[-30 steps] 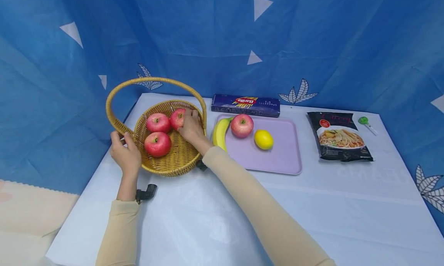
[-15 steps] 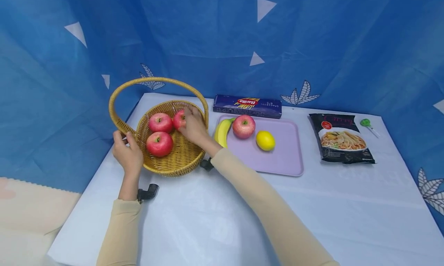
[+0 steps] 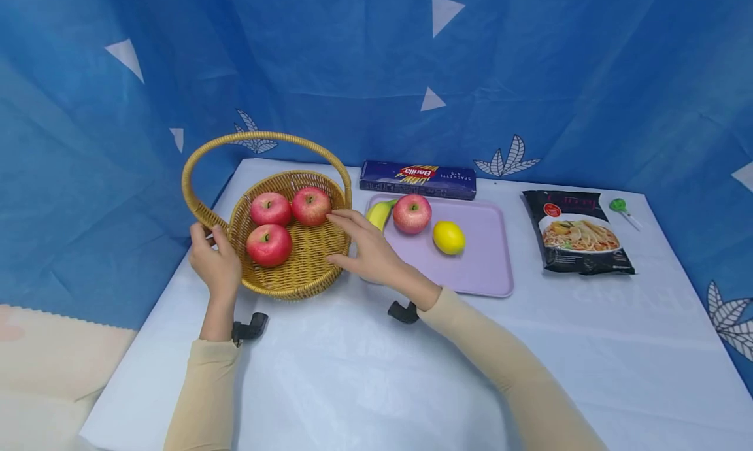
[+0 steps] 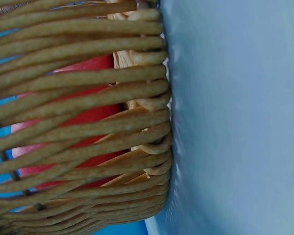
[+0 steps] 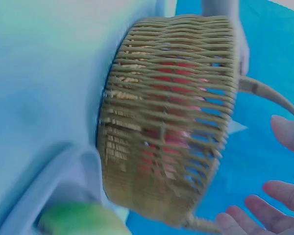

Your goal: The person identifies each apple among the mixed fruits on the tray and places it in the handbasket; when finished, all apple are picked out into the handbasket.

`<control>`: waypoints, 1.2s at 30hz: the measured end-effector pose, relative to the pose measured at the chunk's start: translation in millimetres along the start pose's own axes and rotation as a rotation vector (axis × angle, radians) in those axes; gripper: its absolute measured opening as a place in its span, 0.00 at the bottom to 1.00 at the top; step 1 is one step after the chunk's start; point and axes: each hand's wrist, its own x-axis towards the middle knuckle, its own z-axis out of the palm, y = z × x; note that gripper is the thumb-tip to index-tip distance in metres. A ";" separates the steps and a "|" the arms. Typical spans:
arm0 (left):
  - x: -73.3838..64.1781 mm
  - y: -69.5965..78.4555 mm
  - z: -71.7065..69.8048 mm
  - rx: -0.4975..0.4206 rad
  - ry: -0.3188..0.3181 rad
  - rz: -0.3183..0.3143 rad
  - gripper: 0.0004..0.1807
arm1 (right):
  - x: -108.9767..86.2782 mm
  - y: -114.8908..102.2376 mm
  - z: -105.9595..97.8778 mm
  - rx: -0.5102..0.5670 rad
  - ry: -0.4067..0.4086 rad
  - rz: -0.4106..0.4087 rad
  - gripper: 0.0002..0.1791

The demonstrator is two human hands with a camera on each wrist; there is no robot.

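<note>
A wicker basket (image 3: 306,261) with a tall arched handle stands at the left of the table, also close up in both wrist views. Inside it are three red apples (image 3: 269,245). My left hand (image 3: 217,261) grips the basket's left side where the handle meets the rim; the left wrist view shows only woven wall, with red apple behind it. Over the right rim hovers my right hand (image 3: 370,251), fingers spread and holding nothing, fingertips close to the rightmost apple (image 3: 311,206). In the right wrist view its fingers (image 5: 284,196) stand apart from the basket wall.
Right of the basket lies a lilac tray (image 3: 482,261) bearing a banana (image 3: 379,214) partly behind my right hand, an apple (image 3: 412,214) and a lemon (image 3: 449,237). Behind it is a spaghetti box (image 3: 418,180). Farther right lie a black noodle packet (image 3: 579,232) and a green lollipop (image 3: 618,205).
My right hand has let go of the rightmost apple in the basket and drawn back to the right, its fingers spreading. The left hand has stayed on the basket.
</note>
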 end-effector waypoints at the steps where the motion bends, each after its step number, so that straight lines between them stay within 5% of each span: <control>1: 0.2 0.0 0.0 -0.002 0.000 0.001 0.20 | -6.0 0.2 -5.0 -0.001 0.021 -0.003 0.38; 8: 2.0 -0.1 0.5 -0.005 0.008 0.001 0.19 | -33.4 6.6 -45.9 0.006 0.209 0.012 0.40; 18: 2.2 0.5 1.1 -0.005 -0.001 -0.004 0.20 | -37.2 36.6 -84.3 -0.012 0.381 0.171 0.45; 36: -0.2 0.4 -0.7 0.002 -0.004 -0.014 0.20 | -27.5 92.4 -84.5 -0.025 0.243 0.518 0.57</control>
